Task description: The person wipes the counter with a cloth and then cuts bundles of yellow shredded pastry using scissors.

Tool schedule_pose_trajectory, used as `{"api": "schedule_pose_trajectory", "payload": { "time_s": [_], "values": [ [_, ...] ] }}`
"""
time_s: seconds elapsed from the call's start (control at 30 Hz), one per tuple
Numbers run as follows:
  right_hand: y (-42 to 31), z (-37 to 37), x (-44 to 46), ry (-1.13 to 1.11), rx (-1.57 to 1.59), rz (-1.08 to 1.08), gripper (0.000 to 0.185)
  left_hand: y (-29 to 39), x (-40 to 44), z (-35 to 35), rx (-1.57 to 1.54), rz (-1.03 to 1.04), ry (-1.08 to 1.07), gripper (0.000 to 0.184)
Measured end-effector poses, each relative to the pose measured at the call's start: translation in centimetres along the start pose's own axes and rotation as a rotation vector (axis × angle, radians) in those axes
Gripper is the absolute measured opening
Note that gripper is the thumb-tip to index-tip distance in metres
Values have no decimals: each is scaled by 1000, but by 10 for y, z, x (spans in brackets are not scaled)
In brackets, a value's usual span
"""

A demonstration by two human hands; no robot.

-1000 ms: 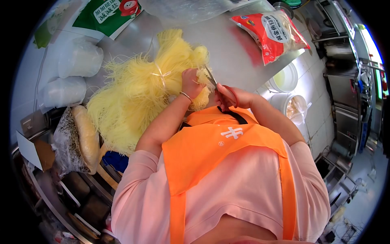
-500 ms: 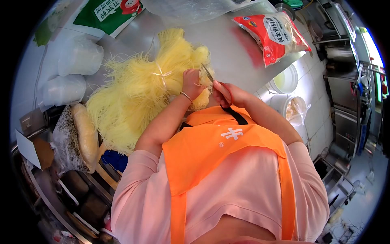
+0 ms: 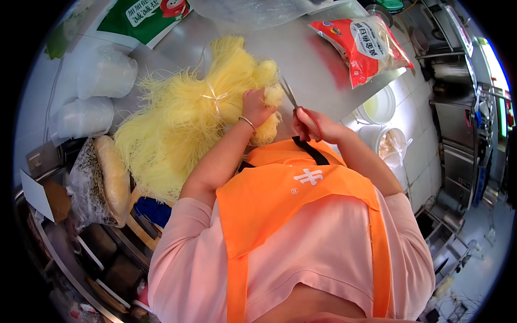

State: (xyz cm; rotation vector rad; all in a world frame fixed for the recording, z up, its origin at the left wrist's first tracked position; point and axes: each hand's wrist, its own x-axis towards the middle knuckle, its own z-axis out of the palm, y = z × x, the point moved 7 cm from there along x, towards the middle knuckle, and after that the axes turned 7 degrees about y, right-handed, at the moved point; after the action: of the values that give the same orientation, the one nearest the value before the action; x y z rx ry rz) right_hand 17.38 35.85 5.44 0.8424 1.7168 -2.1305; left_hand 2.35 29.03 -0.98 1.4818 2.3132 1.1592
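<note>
A big tied bundle of thin yellow noodles [image 3: 177,118] lies across the metal table, a pale tie [image 3: 215,98] round its middle. My left hand [image 3: 257,109] is closed on the folded right end of the noodles, its fingertips partly hidden among the strands. Just to the right, my right hand [image 3: 309,125] grips a pair of red-handled scissors [image 3: 289,92]. Their blades point up and away from me, slightly parted, and stand apart from the noodles.
On the metal table [image 3: 293,51] a red and white bag [image 3: 362,47] lies at the right edge and a green bag [image 3: 141,21] at the far left. Clear plastic tubs [image 3: 107,72] stand left. White buckets [image 3: 377,105] sit on the floor at right.
My right hand has drawn the scissors right and slightly towards me, away from the noodles. My left hand stays on the noodle end, nearly unmoved.
</note>
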Motion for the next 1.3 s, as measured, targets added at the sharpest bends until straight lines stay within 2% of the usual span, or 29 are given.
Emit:
{"api": "schedule_pose_trajectory", "payload": {
  "time_s": [0.03,0.17,0.5,0.57,0.8,0.87,0.97,1.1,1.17,1.3],
  "values": [
    [3,-4,-6,-93,-147,39,53,-2,1,1,-3,-33,-11,35],
    [28,-2,-14,-241,-164,99,57,-9,2,6,14,-16,0,38],
    [33,2,-1,-226,-167,128,56,-7,2,5,6,-12,-36,35],
    [33,3,6,-212,-190,77,54,-6,1,6,1,-9,-47,35],
    [27,12,27,-158,-308,104,60,-1,0,7,40,14,-43,31],
    [18,9,31,-11,-524,15,61,4,1,5,58,15,-48,31],
    [13,8,28,68,-672,-34,61,6,1,3,28,7,-28,31],
    [13,7,22,73,-745,-15,60,1,-3,6,26,25,-30,35],
    [8,6,17,92,-736,-81,58,-2,-4,7,33,40,-20,38],
    [24,-2,20,77,-712,69,55,-3,-5,6,57,7,-32,48]
  ]
}}
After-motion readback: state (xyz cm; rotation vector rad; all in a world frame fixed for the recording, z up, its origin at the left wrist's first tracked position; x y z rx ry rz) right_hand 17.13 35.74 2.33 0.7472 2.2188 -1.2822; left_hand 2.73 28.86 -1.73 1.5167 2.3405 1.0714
